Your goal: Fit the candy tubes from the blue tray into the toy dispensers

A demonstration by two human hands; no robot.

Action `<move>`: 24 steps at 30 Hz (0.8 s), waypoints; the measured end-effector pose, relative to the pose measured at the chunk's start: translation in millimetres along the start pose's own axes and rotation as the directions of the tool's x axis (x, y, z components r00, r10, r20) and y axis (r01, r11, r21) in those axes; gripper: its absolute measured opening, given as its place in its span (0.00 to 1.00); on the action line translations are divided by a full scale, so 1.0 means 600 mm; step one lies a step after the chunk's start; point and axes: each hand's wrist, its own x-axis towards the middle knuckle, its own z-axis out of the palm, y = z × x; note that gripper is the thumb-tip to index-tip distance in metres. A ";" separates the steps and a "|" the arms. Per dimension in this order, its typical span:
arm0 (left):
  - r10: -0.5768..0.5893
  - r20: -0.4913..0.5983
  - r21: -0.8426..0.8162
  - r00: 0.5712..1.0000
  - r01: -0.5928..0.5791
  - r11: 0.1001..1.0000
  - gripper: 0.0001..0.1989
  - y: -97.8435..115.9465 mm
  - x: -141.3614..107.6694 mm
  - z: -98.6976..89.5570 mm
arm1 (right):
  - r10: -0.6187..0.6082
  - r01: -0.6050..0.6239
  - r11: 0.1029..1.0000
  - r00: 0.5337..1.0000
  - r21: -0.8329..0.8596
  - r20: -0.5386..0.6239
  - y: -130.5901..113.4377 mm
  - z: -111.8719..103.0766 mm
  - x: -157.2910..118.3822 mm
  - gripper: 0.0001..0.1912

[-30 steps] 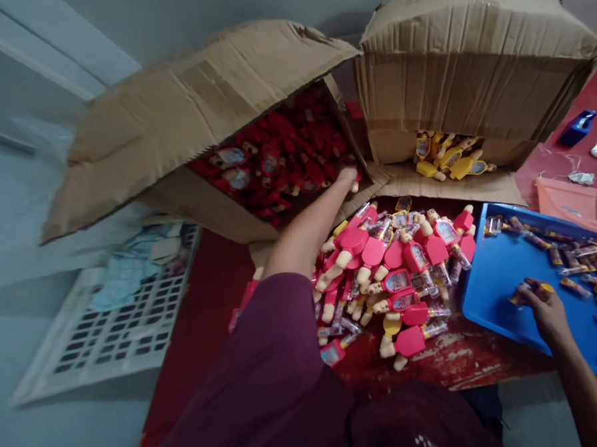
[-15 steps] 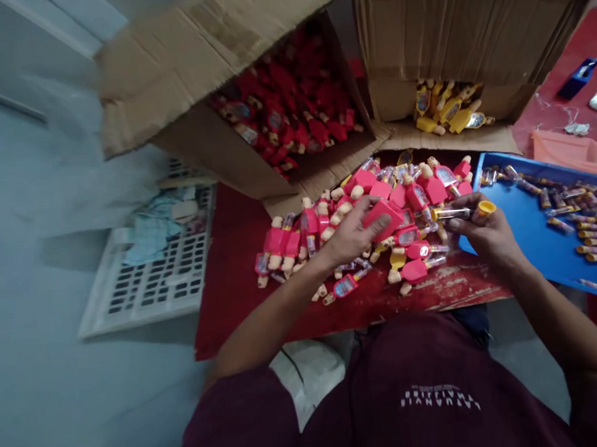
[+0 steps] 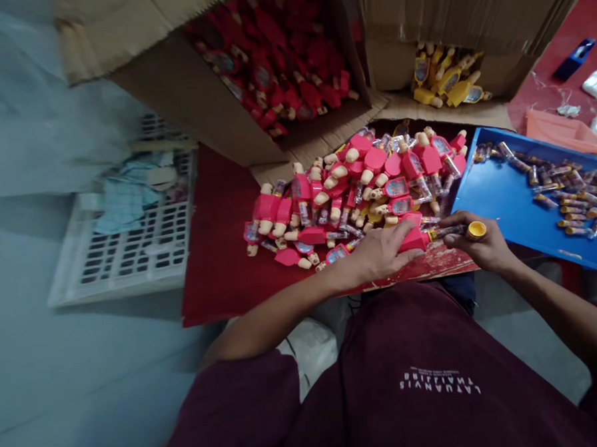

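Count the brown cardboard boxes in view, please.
2: a brown cardboard box holding red plastic pieces, left of centre; a second box holding yellow plastic pieces, to its right.

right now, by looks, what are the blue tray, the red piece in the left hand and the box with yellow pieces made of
Blue tray: probably smooth plastic, given its sheen. Red piece: likely hard plastic, given its even colour and flat faces. Box with yellow pieces: matte cardboard, showing creases and ridges.

Smooth plastic, scuffed paint, matt cardboard
In the grip, a smooth, plastic-looking red piece (image 3: 412, 237); beneath, a scuffed tabletop (image 3: 220, 254); beyond, a matt cardboard box (image 3: 171, 90); to its right, a smooth plastic tray (image 3: 497, 203).
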 end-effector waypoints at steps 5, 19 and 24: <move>0.109 0.033 0.240 0.994 -0.114 0.964 0.24 0.025 -0.007 0.010 | 0.151 -0.152 0.983 0.988 0.107 0.018 0.001 0.005 -0.026 0.20; 0.217 0.149 0.488 0.965 -0.262 0.832 0.21 0.053 0.000 0.034 | 0.558 -0.577 0.726 0.812 0.374 0.170 0.048 0.025 -0.042 0.15; 0.244 0.176 0.398 0.954 -0.296 0.868 0.19 0.039 -0.001 0.037 | 0.547 -0.597 0.727 0.802 0.339 0.240 0.046 0.017 -0.035 0.18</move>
